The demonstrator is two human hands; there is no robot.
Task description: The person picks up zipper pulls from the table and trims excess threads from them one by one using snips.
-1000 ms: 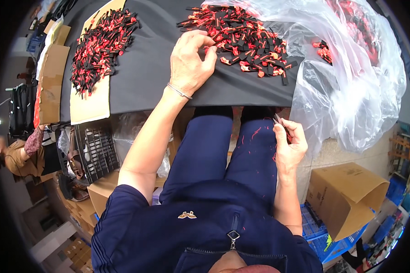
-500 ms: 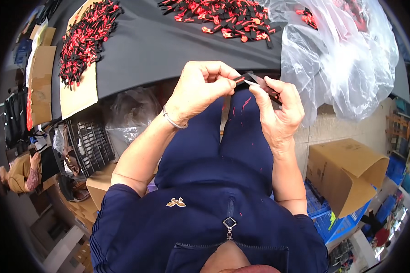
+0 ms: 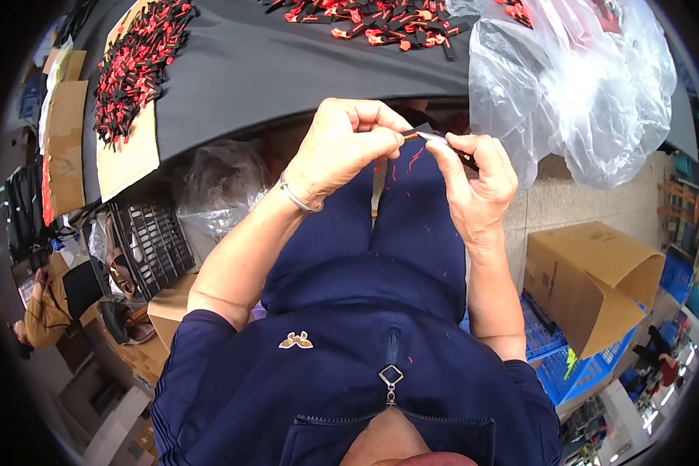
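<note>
My left hand pinches a small black fabric tab with red on it between thumb and fingertips. Opposite it, my right hand is closed around thread snips, whose handle is mostly hidden by the fingers. The silver blades meet the right end of the tab. Both hands are over my lap, just before the table's near edge. Red thread scraps lie on my dark blue trousers.
On the dark-covered table lie a left heap of black-and-red tabs on cardboard and a far heap. Clear plastic bags hang at right. A cardboard box sits on a blue crate; a black crate stands left.
The snips' blades, spread apart before, have come closer together at the tab. Both hands stay in nearly the same place, while the whole view has shifted slightly.
</note>
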